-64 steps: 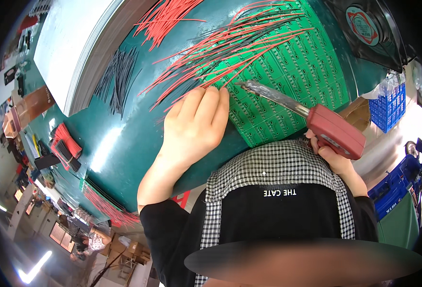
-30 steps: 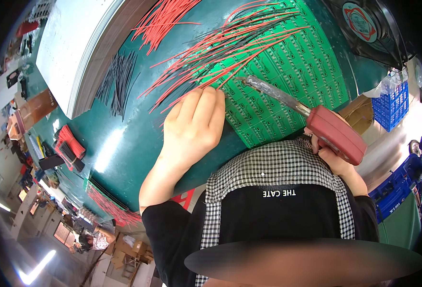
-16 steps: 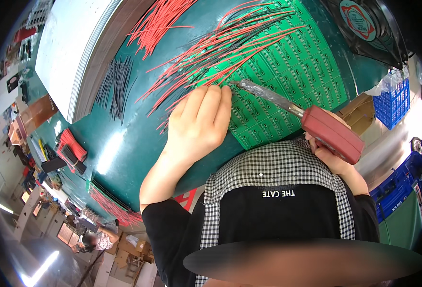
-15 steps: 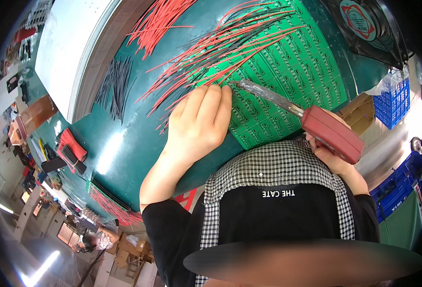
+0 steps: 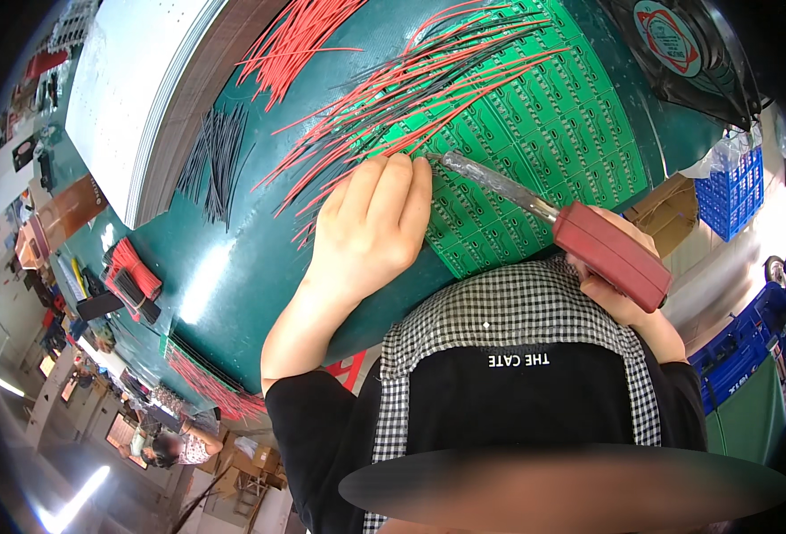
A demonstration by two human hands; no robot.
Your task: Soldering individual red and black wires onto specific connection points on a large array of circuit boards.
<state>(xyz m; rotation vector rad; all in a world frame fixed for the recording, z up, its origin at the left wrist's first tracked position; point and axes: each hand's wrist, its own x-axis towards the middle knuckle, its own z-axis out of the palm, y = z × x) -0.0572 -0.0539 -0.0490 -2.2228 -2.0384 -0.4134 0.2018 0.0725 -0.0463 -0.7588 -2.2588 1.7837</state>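
Observation:
My right hand point(image 5: 618, 298) is closed round the dark red handle of a soldering iron point(image 5: 613, 256), whose wrapped shaft points left. Its tip is just beside the fingertips of my left hand point(image 5: 373, 218), over the left part of a panel of green circuit boards point(image 5: 553, 133). My left fingers are pressed together and bent down at the panel's edge; their tips and whatever they pinch are hidden. Red and black wires point(image 5: 411, 93) lie across the panel and stick out past its left side, just beyond my left hand.
Loose red wires point(image 5: 299, 40) and black wires point(image 5: 213, 165) lie on the green table point(image 5: 233, 294), near a large white box-like object point(image 5: 144, 89). A black fan-like device point(image 5: 687, 53) stands far right, a blue crate point(image 5: 729, 191) below it. Another person point(image 5: 175, 447) is in the background.
The soldering iron's handle has shifted slightly left and toward me, its tip staying by my left fingertips. My left hand has hardly moved. The background person has shifted a little.

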